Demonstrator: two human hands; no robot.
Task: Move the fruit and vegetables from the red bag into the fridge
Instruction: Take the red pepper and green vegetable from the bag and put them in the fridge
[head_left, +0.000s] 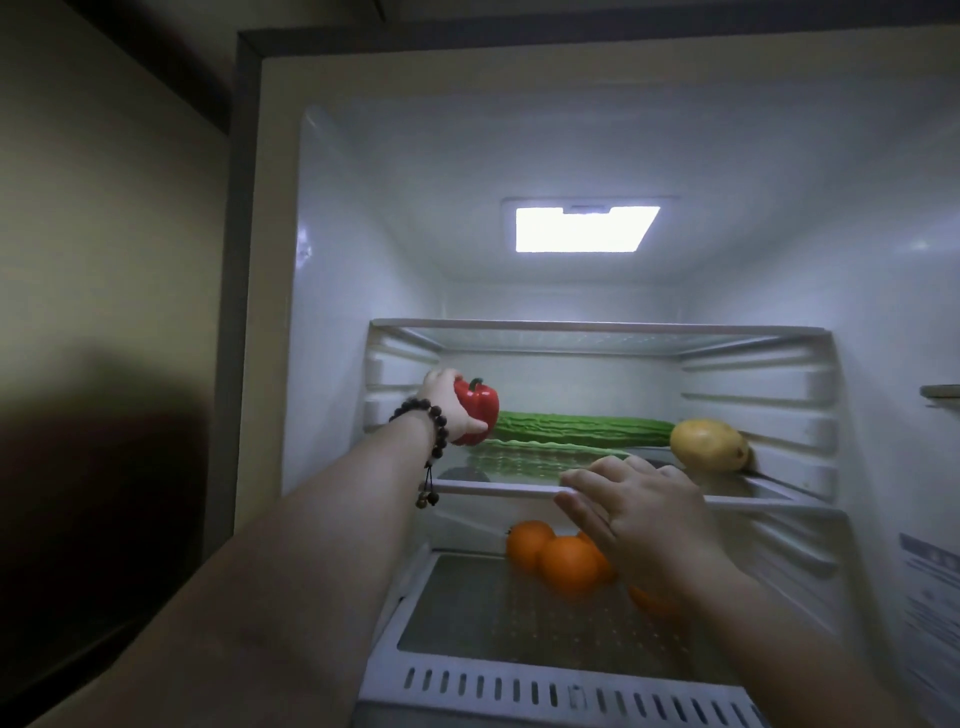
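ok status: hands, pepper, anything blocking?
Left hand grips red pepper over middle shelf, left end. Right hand open, fingers on shelf's front edge. Long green gourd lies just right of pepper; spot under it looks free.

A home kitchen: an open, lit fridge (597, 156) fills the frame, produce on its glass shelves (493, 487).

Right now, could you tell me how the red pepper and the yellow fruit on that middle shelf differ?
The red pepper is gripped by the left hand at the shelf's left end; the yellow fruit lies untouched at the right end. The pepper is glossy red with a green stem showing; the fruit is dull yellow and oval. Both sit at the level of the same glass shelf, flanking the long green vegetable.
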